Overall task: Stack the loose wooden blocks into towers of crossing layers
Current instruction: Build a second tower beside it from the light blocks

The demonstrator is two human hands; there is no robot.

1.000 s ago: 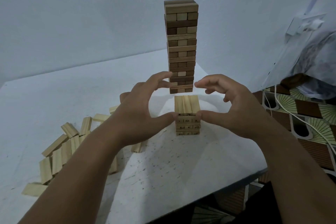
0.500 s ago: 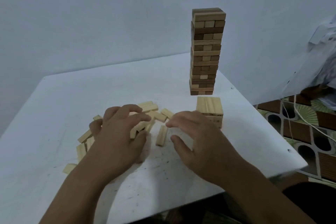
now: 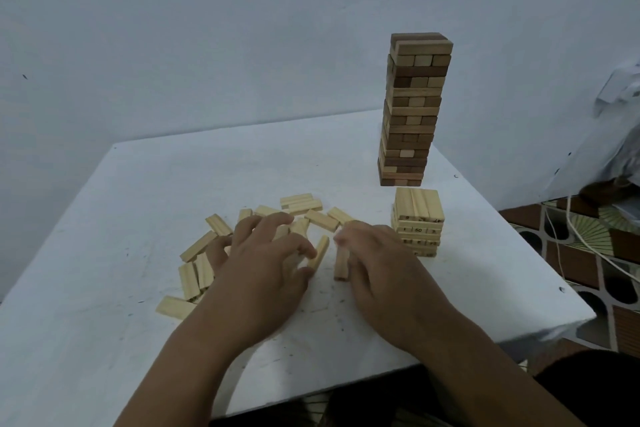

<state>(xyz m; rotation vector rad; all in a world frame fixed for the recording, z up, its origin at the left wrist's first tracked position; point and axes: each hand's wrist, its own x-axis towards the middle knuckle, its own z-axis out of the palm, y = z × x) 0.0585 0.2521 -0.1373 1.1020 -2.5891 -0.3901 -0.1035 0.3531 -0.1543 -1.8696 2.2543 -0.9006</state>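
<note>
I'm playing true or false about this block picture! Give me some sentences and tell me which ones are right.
1. The tall tower mixes dark and pale blocks. True.
2. The short tower stands behind the tall one. False: it stands in front of it, nearer the person.
3. Loose blocks lie scattered on the white table. True.
4. Both hands are lifted high above the towers. False: the left hand and right hand are down among the loose blocks.
5. The short tower is all dark wood. False: it is all pale wood.
</note>
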